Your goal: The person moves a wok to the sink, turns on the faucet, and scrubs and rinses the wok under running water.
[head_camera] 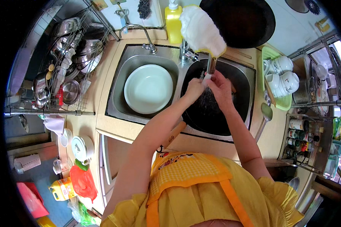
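My left hand (pixel 195 88) and my right hand (pixel 220 86) meet over the right sink basin, fingers closed around a white nozzle (pixel 207 79) at the end of the metal faucet spout (pixel 212 63). A fluffy white cloth with yellow edging (pixel 203 31) drapes over the top of the spout. Under my hands a black wok (pixel 207 116) fills the basin, and water seems to splash into it. Its wooden handle (pixel 177 132) sticks out over the counter, passing partly beneath my left forearm. A round white basin (pixel 148 88) sits in the left sink basin (pixel 120 76).
Left stands a wire rack (pixel 85 105) of metal bowls. At right are a green basket (pixel 285 102) of white bowls, a spatula (pixel 265 113) and a bottle rack (pixel 301 136). Behind the sink are a yellow pump bottle (pixel 173 25) and a large black pan (pixel 240 22).
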Motion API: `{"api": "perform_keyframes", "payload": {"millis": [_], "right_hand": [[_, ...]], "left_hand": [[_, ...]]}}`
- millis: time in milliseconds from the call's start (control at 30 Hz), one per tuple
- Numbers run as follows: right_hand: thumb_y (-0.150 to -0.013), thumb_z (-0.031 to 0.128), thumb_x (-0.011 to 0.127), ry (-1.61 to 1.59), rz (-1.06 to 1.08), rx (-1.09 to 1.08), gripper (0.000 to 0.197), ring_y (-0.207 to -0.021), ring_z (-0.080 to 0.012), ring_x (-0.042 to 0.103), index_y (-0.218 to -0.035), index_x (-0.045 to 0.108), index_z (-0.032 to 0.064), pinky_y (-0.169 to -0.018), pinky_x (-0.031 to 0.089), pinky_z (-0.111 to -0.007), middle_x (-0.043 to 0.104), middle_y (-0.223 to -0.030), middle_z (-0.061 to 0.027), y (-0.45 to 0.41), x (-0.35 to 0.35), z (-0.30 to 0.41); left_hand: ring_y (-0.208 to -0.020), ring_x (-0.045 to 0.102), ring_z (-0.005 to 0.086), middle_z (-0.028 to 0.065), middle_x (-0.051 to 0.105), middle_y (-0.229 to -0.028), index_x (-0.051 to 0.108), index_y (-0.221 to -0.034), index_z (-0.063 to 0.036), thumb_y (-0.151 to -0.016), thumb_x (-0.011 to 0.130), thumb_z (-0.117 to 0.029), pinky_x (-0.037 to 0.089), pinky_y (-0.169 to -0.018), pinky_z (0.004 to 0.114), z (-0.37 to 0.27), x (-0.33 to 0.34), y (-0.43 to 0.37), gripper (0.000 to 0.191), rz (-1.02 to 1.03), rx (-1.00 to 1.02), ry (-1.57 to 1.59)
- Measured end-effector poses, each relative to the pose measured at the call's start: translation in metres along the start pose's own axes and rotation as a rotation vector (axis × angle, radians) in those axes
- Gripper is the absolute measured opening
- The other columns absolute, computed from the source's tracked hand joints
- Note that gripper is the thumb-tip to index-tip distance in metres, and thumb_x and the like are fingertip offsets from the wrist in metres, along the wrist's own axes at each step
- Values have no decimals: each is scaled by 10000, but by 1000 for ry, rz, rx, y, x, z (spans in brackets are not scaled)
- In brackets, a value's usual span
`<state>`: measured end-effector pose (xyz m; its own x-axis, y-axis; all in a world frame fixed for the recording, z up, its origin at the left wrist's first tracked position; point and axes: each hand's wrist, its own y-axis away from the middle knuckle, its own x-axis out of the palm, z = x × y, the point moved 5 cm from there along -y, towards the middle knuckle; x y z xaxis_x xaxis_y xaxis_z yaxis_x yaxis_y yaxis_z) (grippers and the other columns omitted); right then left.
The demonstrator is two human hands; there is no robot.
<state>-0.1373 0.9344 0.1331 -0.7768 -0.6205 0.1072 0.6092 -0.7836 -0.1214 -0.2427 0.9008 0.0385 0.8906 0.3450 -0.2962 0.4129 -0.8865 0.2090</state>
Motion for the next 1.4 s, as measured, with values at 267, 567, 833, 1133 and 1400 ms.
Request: {"api": "perform_keyframes", "payload": {"millis": [267, 567, 833, 1133, 1400], "right_hand": [[-792, -33, 504, 136, -80, 8, 365, -898, -110, 541, -1157, 513, -43, -817, 425, -244, 589, -1003, -59, -4, -14, 13], [-802, -13, 534, 54, -85, -150, 413, -954, -116, 543, -1210, 469, -39, -858, 417, -244, 584, -1058, -72, -19, 4, 51], [-796, 71, 615, 446, 35, -142, 273, -745, -105, 581, -1048, 559, -18, -685, 469, -258, 644, -842, -115, -11, 73, 64], [-690, 165, 698, 379, 140, -237, 323, -669, -263, 610, -899, 542, -26, -620, 481, -331, 613, -764, -170, -71, 147, 43], [-704, 122, 694, 515, 236, -143, 342, -752, -201, 621, -973, 547, -28, -684, 490, -303, 631, -823, -125, -60, 132, 55]], "left_hand": [[-958, 559, 319, 225, 515, -1090, 454, -1143, -1, -674, 705, -342, 461, -725, 446, -9, -28, 138, 633, 377, 252, -1107], [-821, 626, 302, 177, 610, -949, 508, -1061, -11, -748, 539, -51, 496, -660, 395, -20, -60, 155, 317, 781, -204, -934], [-884, 620, 193, 21, 650, -900, 606, -981, -121, -799, 519, -134, 468, -694, 330, -71, -107, 106, 202, 426, 499, -1698], [-802, 603, 259, 80, 615, -788, 629, -847, -32, -622, 668, -531, 487, -714, 364, -83, -178, 50, 548, -18, 559, -1490], [-871, 577, 267, 140, 574, -823, 604, -964, -18, -646, 757, -229, 482, -721, 360, -76, -215, 47, 411, 88, 515, -621]]}}
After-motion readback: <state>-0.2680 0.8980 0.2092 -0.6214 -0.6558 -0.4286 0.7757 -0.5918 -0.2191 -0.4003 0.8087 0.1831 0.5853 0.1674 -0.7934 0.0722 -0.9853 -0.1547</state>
